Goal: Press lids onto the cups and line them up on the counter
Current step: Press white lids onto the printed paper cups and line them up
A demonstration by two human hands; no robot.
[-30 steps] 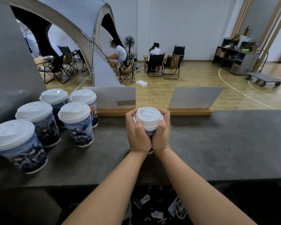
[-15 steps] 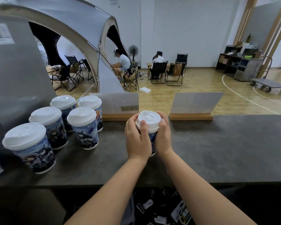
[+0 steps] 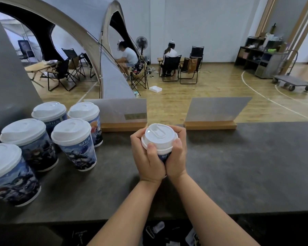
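Observation:
A blue printed paper cup (image 3: 164, 156) with a white lid (image 3: 159, 137) stands at the middle of the dark counter (image 3: 238, 166). My left hand (image 3: 147, 157) and my right hand (image 3: 177, 153) wrap round it from both sides, thumbs lying against the lid's rim. Most of the cup's body is hidden behind my fingers. Several lidded cups of the same print stand grouped on the counter's left, among them one nearest the hands (image 3: 75, 144) and one at the far left edge (image 3: 7, 174).
Two sign holders on wooden bases stand along the counter's far edge, one (image 3: 119, 112) behind the cups and one (image 3: 215, 112) to the right. A grey tent wall (image 3: 7, 77) rises at the left. Beyond are folding chairs, two seated people and a flat trolley.
My hands stay on the cup while my thumbs shift along the lid's rim. The view has tilted and moved slightly, so the cups at the left sit differently in frame.

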